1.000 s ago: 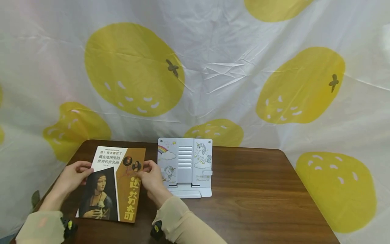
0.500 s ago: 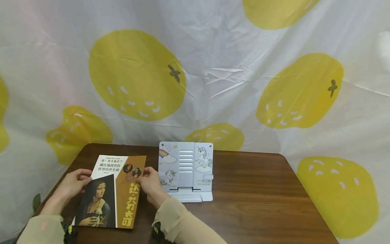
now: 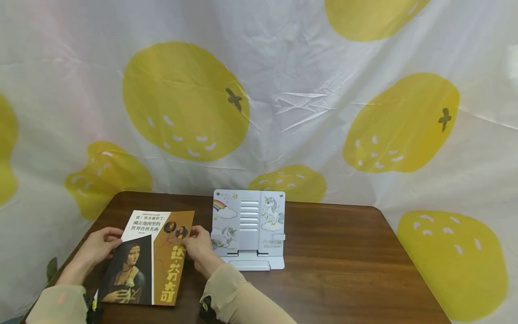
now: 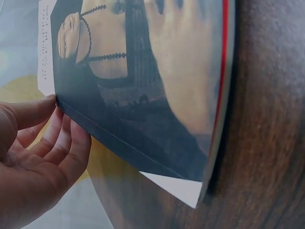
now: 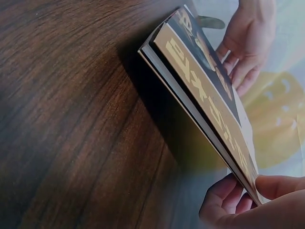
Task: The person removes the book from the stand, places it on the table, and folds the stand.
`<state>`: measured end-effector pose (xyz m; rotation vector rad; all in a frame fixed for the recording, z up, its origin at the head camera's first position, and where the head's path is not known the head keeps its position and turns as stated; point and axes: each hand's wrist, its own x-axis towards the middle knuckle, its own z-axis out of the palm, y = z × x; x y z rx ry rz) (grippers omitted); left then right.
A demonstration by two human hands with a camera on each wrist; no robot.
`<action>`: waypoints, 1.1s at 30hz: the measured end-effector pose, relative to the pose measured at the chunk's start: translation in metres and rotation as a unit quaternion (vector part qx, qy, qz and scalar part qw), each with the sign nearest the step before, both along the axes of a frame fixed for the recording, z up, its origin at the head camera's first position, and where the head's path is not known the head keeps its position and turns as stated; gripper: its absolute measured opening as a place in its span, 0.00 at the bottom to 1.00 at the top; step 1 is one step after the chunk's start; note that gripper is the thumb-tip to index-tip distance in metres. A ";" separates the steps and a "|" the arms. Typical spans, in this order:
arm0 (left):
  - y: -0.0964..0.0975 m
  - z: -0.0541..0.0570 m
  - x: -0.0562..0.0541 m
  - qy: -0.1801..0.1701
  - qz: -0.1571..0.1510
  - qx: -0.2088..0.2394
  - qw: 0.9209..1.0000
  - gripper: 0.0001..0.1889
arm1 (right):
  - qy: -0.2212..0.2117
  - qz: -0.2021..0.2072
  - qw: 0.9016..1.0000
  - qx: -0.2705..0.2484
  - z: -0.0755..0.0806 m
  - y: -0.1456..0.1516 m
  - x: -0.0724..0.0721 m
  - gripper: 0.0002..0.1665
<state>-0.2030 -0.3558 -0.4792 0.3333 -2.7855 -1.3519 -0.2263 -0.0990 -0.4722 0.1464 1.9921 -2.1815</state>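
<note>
A paperback book [image 3: 131, 265], its cover showing a painted portrait and a brown strip with gold characters, is at the left of the table between both hands. My left hand [image 3: 94, 248] pinches its left edge with thumb on the cover and fingers beneath, plain in the left wrist view. On the opposite edge my right hand [image 3: 199, 245] grips the book, thumb on top. The right wrist view shows the book [image 5: 209, 98] tilted, its upper end raised off the table. Whether its lower edge touches the wood I cannot tell. A white unicorn-print book stand [image 3: 247, 231] stands right of the hand.
The dark wooden table [image 3: 344, 270] extends right past the stand. Behind it hangs a white curtain [image 3: 299, 58] printed with large yellow fruit.
The head view has shifted a little, so everything sits lower in it. The book has come slightly lower relative to the stand. Both hands keep their hold on it.
</note>
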 end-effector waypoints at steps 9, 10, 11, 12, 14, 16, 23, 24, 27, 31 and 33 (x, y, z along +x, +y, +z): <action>-0.003 -0.002 0.001 -0.019 0.002 0.001 1.000 0.17 | -0.003 0.006 1.000 0.008 -0.008 -0.003 -0.001 0.17; -0.003 -0.002 0.002 -0.022 0.002 0.001 1.000 0.17 | -0.001 0.006 1.000 0.015 -0.009 -0.003 -0.001 0.17; -0.003 -0.003 0.002 -0.022 0.003 0.000 1.000 0.17 | 0.003 0.007 1.000 0.019 -0.011 -0.003 -0.001 0.16; -0.002 -0.003 0.002 -0.023 0.002 0.000 1.000 0.17 | 0.004 0.008 1.000 0.024 -0.012 -0.003 -0.001 0.16; -0.002 -0.004 0.003 -0.021 -0.002 0.001 1.000 0.17 | 0.010 0.010 0.999 0.030 -0.014 -0.003 -0.002 0.15; -0.002 -0.005 0.004 -0.018 -0.006 0.002 1.000 0.17 | 0.019 0.011 0.999 0.037 -0.015 -0.002 -0.002 0.15; -0.003 -0.006 0.008 -0.018 -0.008 -0.005 1.000 0.17 | 0.053 0.015 0.993 0.104 -0.017 -0.002 -0.001 0.19; -0.003 -0.006 0.009 -0.018 -0.008 -0.006 1.000 0.17 | 0.055 0.015 0.992 0.115 -0.017 -0.002 -0.001 0.19; -0.002 -0.007 0.009 -0.023 -0.004 -0.010 1.000 0.16 | 0.054 0.013 0.990 0.126 -0.018 -0.001 -0.001 0.20; -0.002 -0.010 0.007 -0.026 -0.002 -0.019 0.999 0.16 | 0.052 0.013 0.991 0.126 -0.020 0.000 -0.002 0.19; -0.002 -0.011 0.007 -0.025 -0.003 -0.027 0.999 0.16 | 0.052 0.013 0.991 0.126 -0.022 0.000 -0.003 0.18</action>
